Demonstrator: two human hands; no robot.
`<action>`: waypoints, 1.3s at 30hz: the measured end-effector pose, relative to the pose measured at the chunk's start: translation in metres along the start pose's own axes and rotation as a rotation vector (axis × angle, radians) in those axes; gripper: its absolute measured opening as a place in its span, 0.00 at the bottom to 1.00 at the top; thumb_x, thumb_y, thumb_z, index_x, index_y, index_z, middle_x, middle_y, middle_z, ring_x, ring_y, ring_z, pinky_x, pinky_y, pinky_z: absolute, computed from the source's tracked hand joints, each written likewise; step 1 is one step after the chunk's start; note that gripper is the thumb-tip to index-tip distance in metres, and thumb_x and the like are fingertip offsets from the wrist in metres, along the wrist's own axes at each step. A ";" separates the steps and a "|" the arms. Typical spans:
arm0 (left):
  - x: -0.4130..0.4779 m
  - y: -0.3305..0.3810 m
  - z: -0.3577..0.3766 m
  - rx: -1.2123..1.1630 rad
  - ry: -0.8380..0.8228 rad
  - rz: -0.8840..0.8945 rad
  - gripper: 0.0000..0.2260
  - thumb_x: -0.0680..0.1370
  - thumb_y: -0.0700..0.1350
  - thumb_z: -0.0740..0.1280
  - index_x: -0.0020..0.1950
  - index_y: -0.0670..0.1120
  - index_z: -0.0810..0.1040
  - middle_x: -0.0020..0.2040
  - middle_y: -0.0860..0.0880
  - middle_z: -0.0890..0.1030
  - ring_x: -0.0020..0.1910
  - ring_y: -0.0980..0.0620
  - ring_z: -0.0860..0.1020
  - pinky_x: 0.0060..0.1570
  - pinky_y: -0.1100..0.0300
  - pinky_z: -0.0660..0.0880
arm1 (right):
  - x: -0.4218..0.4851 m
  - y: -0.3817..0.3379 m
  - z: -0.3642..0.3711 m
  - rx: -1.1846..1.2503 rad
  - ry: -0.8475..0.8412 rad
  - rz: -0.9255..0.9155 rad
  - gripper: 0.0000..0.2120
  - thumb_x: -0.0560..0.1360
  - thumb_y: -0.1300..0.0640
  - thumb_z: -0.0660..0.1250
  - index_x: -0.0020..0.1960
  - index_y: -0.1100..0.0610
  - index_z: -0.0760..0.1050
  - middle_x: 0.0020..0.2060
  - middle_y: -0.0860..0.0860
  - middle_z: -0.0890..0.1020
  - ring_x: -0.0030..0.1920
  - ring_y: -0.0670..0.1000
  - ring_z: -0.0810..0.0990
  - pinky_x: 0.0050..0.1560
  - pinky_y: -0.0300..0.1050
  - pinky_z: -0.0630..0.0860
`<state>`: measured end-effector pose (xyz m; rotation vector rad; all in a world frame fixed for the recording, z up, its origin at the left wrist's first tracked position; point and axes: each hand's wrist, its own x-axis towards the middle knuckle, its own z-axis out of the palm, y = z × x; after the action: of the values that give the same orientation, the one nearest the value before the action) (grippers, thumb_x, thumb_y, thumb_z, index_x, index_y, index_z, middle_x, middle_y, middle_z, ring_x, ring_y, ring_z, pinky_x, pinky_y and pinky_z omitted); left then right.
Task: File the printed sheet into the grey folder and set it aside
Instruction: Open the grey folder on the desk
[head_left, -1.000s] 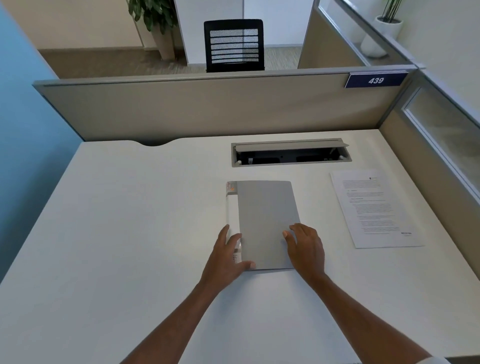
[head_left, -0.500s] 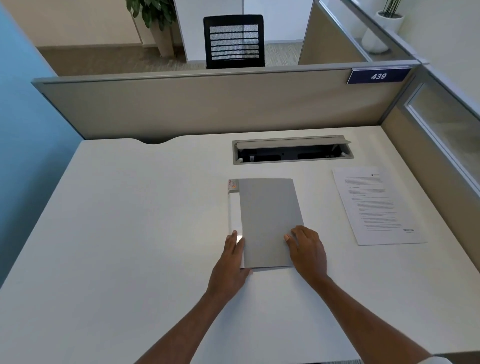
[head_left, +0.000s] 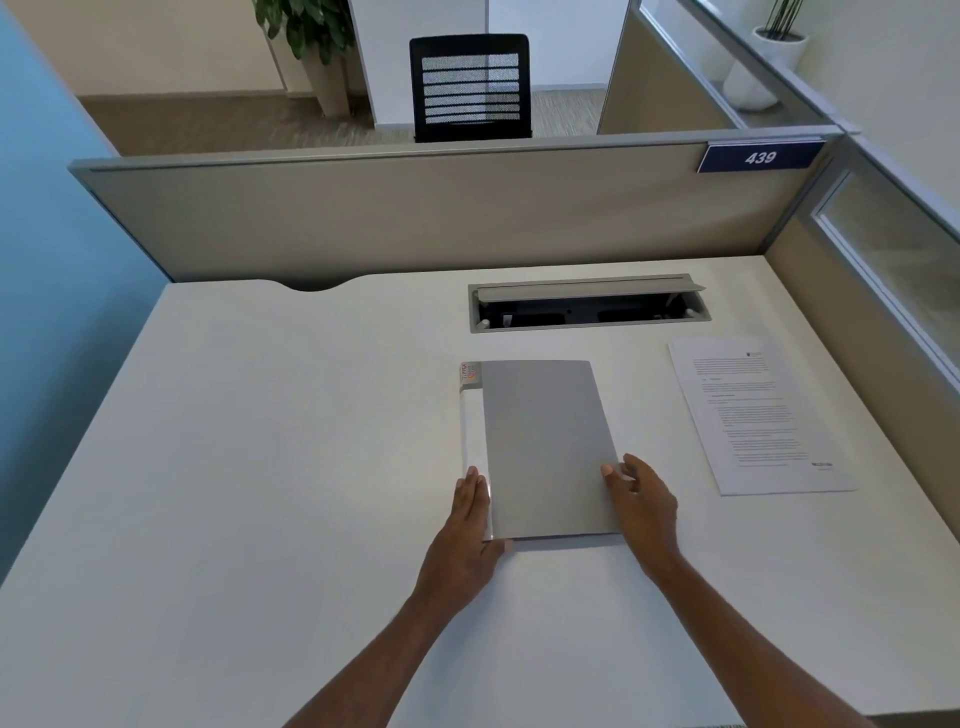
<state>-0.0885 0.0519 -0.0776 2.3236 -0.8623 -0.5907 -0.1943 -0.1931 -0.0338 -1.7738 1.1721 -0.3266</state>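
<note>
Now the grey folder (head_left: 545, 447) is lying shut at the bench (head_left: 260, 467) centre; the left hand (head_left: 467, 540), fingers together, is pressing its 7 o'clock corner; the right hand (head_left: 644, 509), fingers spread, is touching its 4 o'clock edge; the printed sheet (head_left: 753, 415) is lying apart at 3 o'clock.

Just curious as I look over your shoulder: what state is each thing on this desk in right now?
Grey folder: closed, flat on the desk.
Printed sheet: loose, flat, right of the folder, not yet filed.
Cable hatch: lid open.
Left hand: open, resting along the folder's left edge.
Right hand: open, fingers at the folder's right edge.
</note>
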 end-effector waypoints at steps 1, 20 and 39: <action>0.000 -0.001 0.001 0.004 0.003 0.005 0.42 0.84 0.50 0.69 0.88 0.45 0.44 0.87 0.55 0.38 0.88 0.54 0.39 0.86 0.58 0.55 | 0.001 -0.002 -0.002 0.041 0.011 0.038 0.23 0.83 0.49 0.71 0.74 0.58 0.77 0.66 0.54 0.84 0.64 0.56 0.81 0.71 0.54 0.75; 0.001 0.058 -0.060 -0.518 0.165 -0.226 0.25 0.80 0.65 0.70 0.73 0.54 0.81 0.70 0.59 0.82 0.71 0.58 0.79 0.68 0.64 0.73 | -0.029 -0.114 -0.015 0.539 -0.261 -0.052 0.14 0.86 0.47 0.64 0.60 0.50 0.87 0.55 0.50 0.90 0.55 0.54 0.88 0.56 0.53 0.84; -0.012 0.043 -0.190 -0.665 0.523 -0.369 0.08 0.80 0.64 0.70 0.44 0.66 0.86 0.44 0.60 0.87 0.41 0.63 0.81 0.45 0.61 0.77 | -0.072 -0.145 0.095 0.021 -0.615 -0.453 0.15 0.83 0.47 0.70 0.67 0.52 0.84 0.59 0.46 0.86 0.55 0.42 0.83 0.58 0.41 0.79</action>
<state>-0.0064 0.1033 0.0917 1.8684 0.0247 -0.3139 -0.0869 -0.0679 0.0550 -1.9176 0.3315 -0.0379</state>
